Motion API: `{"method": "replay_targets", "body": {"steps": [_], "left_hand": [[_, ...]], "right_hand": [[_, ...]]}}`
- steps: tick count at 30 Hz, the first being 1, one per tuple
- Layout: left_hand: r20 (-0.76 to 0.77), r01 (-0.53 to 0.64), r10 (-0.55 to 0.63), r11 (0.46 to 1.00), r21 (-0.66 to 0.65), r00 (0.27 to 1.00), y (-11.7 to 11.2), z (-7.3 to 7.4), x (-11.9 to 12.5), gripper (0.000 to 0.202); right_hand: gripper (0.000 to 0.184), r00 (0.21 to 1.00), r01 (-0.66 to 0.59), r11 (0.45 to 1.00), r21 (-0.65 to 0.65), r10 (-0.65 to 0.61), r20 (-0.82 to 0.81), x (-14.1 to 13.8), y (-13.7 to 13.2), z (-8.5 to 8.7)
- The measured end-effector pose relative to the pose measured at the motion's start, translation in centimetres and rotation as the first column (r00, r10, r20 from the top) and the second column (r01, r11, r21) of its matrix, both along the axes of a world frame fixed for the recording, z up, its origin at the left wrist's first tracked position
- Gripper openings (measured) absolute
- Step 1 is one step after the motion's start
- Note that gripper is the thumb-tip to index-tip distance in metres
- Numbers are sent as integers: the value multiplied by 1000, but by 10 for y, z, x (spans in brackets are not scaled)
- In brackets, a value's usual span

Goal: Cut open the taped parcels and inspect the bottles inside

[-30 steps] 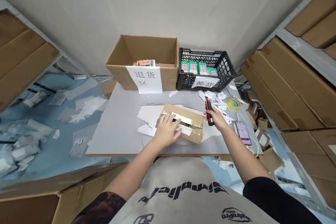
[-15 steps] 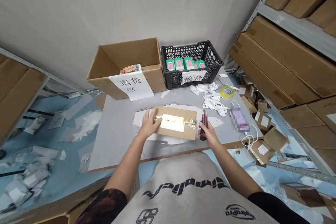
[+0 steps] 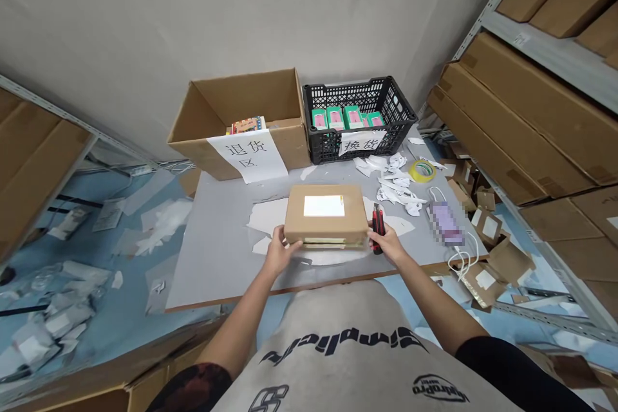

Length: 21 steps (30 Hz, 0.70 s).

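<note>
Two hands met at the near edge of a kraft-brown parcel [image 3: 326, 215] in the head view, the only view here. It lay at your 12 o'clock on a grey board table [image 3: 217, 257], over torn white paper [image 3: 268, 219]. Your left hand [image 3: 280, 252] was curled narrowly at its near-left edge, apparently to steady it, though I cannot tell whether it gripped or only pressed. Your right hand [image 3: 389, 244] was closed around a red-and-black utility knife [image 3: 377, 228] held upright, perhaps to keep the tool ready while the fingers stayed beside the parcel's near-right corner. The parcel looked squared and flat on top, with a white label [image 3: 324, 206] and a pale band along its near side.

At 11 o'clock stood an open cardboard carton [image 3: 236, 103] with a Chinese paper sign [image 3: 246, 156] on its front. At 12 o'clock, a black plastic crate [image 3: 328, 151] held green-and-pink boxes [image 3: 338, 118]. Around 1 o'clock lay a roll of yellow tape [image 3: 422, 171] and white paper scraps [image 3: 396, 183] — and at 2 o'clock, a pixelated object [image 3: 445, 222] with a white cable [image 3: 463, 257].
</note>
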<state>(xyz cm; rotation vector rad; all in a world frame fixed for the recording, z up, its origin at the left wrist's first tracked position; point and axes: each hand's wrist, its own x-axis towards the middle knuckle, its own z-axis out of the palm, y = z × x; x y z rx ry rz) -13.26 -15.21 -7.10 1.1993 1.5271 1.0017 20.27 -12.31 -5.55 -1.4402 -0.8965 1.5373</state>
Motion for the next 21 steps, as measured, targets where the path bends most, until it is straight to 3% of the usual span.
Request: {"method": "replay_targets", "body": {"steps": [2,5,8,10,14,18,21], "left_hand": [[-4,34,-35,998,-47,999,-15,-7,2,82],[93,140,-128,981,-135,987,-15,-4,-1,88],[242,170,-75,900,-401,967,8,8,-10,76],[265,166,-36,858,-486,964,25,13,-12,77],[284,158,-71,942,-296,956,33,7,-10,78],[229,193,-165,976,-104,959,11,-15,-8,81],[108,151,-147,988,-34,983,-8,-36,-4,79]], "right_hand": [[61,998,62,994,-94,-63,-7,2,-5,-10],[61,988,154,978,-143,-148,51,-3,-7,-17],[57,996,77,991,-111,-71,59,-10,-1,-13],[52,1000,-3,997,-83,5,28,-11,5,-8],[46,996,-88,996,4,88,15,-4,13,-2],[49,996,-86,995,60,84,28,7,4,-9],[55,997,-43,999,-4,43,68,11,-10,-21]]}}
